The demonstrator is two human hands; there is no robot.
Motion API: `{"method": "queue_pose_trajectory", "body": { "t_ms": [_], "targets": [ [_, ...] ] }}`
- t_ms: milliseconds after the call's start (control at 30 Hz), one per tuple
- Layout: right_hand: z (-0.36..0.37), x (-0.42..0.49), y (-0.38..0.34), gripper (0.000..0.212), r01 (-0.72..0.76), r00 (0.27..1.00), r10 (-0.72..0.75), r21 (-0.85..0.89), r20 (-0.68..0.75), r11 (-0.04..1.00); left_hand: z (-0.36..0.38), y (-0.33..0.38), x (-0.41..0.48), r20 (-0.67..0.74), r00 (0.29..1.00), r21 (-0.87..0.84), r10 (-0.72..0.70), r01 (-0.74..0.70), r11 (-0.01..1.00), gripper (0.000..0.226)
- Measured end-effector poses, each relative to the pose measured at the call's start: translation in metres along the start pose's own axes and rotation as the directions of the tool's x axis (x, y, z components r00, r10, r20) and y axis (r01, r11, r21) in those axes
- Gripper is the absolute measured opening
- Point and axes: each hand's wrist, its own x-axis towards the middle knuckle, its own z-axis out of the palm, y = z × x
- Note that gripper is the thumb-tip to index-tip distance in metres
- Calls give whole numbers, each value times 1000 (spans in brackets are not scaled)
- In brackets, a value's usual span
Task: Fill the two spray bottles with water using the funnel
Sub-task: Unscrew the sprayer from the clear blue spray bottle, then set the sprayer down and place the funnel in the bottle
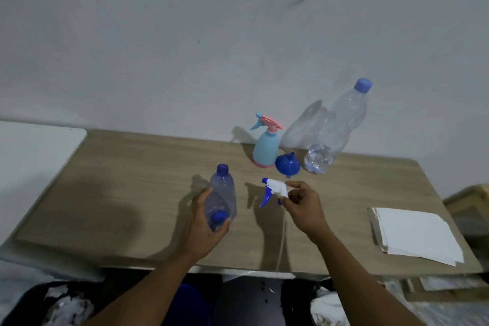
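Wooden surface (pixel 132 180) across mid-frame; water bottle (pixel 341 124) upper right; clear spray bottle (pixel 223 193) centre, gripped by left hand (pixel 203 227); right hand (pixel 304 204) pinching removed trigger head (pixel 275 189). Best laid aside, then funnel (pixel 288 164) seated squarely in open neck

Left hand (pixel 205 227) curled in a grip, right hand (pixel 304 205) apparently pinching, both forearms outstretched.
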Motion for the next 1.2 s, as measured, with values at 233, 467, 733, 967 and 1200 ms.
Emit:
{"method": "queue_pose_trajectory", "body": {
  "t_ms": [233, 467, 733, 967, 1200],
  "targets": [
    [34, 6, 30, 30, -62, 996, 63, -9, 68, 998, 0, -21, -10, 41, 994, 43, -97, 95, 994, 105],
    [47, 11, 54, 34, -103, 992, 106, -47, 61, 994, -2, -26, -7, 97, 987, 91, -132, 123, 988, 102],
    [48, 13, 66, 37, -90, 995, 95, -125, 32, 988, 6, -40, -12, 118, 981, 260, -152, 117, 958, 94],
    [49, 10, 68, 33, -80, 997, 78, -135, -17, 988, 6, -42, -15, 115, 985, 303, -126, 86, 949, 89],
    [21, 69, 57, 51, -43, 955, 17, -81, -295, 996, 11, -48, -15, 86, 994, 287, -65, 38, 957, 88]
  ]
}}
